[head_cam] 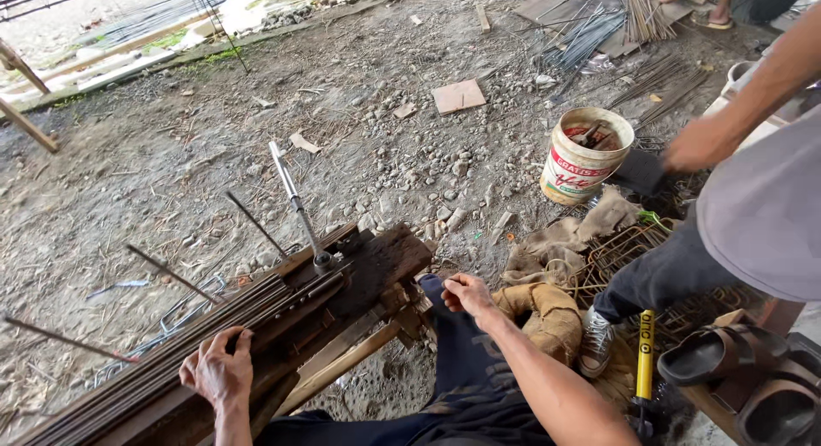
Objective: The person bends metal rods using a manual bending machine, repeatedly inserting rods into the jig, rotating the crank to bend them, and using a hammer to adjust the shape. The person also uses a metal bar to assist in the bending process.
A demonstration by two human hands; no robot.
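Head view, looking down at a wooden bending bench [376, 266] on a gravel floor.

Left hand [218, 373]: lies palm down on the bundle of thin steel rods [171, 348], fingers curled over the top rods. The grip is pressed onto the rods rather than spread; whether any single rod is pinched cannot be told.

Right hand [466, 294]: loosely fisted, holding nothing, resting on the person's own knee just beside the bench's 3 o'clock corner.

Rod bundle: lies on the surface with its long axis running from 8 o'clock to 2 o'clock, the far ends meeting the pin block at the foot of the metal bending lever [295, 202]. The lever rises from there toward 11 o'clock. From the left hand, the lever foot lies toward 1 o'clock, along the rod axis. From the right hand, it lies toward 10 o'clock, and this hand is the nearer of the two.

Around: several loose rods stick out at 9 o'clock. A plastic bucket [581, 159] stands at 2 o'clock. A second person's hand [697, 145] reaches in from 3 o'clock. Bent stirrups [629, 241] are piled beside burlap sacking [556, 241].
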